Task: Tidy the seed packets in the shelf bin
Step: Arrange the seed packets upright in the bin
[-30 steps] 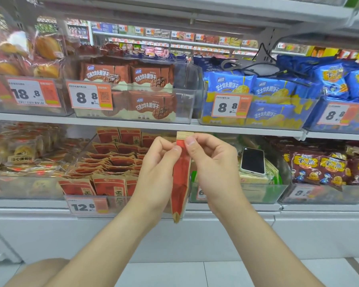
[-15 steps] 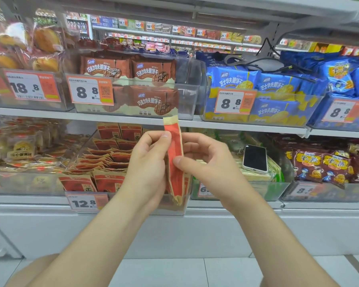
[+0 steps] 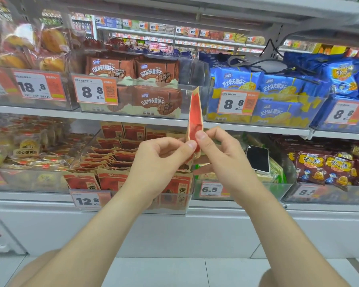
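Since half a second ago the red-and-tan paper seed packet (image 3: 195,112) has risen: the left hand (image 3: 160,162) and right hand (image 3: 222,160), which pinched its middle, now pinch its lower end, and its top points to 12 o'clock in front of the upper shelf. Two hands hold this one packet edge-on. At 7 o'clock below it, the clear plastic shelf bin (image 3: 85,148) shows at least three upright front packets (image 3: 112,180); the flat pile behind overlaps too much to count.

packet (image 3: 195,112) before bin (image 3: 182,204), phone (image 3: 257,159) seemingly in right-hand bin (image 3: 286,190)
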Motion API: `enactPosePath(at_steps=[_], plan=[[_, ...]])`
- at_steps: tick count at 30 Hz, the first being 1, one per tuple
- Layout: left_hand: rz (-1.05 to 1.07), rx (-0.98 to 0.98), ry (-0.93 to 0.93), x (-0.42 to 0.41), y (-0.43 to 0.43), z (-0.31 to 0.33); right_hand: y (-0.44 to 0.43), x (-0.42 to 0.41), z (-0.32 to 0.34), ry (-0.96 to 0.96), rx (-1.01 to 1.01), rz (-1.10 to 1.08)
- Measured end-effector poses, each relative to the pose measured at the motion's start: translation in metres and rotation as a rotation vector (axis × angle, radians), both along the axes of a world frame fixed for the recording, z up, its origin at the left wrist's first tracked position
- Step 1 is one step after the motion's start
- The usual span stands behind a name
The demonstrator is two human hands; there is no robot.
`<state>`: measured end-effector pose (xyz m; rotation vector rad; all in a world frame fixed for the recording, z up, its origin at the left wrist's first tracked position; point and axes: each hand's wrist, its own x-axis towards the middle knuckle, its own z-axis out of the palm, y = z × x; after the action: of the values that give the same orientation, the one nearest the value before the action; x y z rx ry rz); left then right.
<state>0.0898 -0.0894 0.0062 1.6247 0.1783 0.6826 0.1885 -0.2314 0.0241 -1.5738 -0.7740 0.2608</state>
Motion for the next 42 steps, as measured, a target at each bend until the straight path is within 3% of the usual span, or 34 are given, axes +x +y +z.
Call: enactPosePath(at_steps=[3,8,14,21,30,34,42], plan=[[-0.032,0.046,-0.002,0.0,0.004,-0.004,0.002,0.003,-0.005,-0.116,-0.055,-0.004],[-0.083,0.199,0.047,-0.001,0.015,-0.01,0.003,0.007,-0.012,-0.135,-0.127,0.018],[-0.134,0.175,0.054,0.001,0.019,-0.012,0.008,0.011,-0.017,-0.193,-0.178,-0.04],[-0.154,0.12,0.08,-0.001,0.025,-0.014,0.0,0.012,-0.01,0.077,-0.166,0.17],[-0.289,-0.007,0.131,-0.008,0.016,-0.008,0.002,0.006,-0.011,0.072,-0.115,-0.041],[-0.195,-0.042,0.146,-0.006,0.019,-0.007,0.005,0.004,-0.013,0.019,-0.102,-0.129],[0.079,-0.069,0.184,-0.003,0.024,-0.01,0.005,0.009,-0.009,0.499,0.172,0.035]])
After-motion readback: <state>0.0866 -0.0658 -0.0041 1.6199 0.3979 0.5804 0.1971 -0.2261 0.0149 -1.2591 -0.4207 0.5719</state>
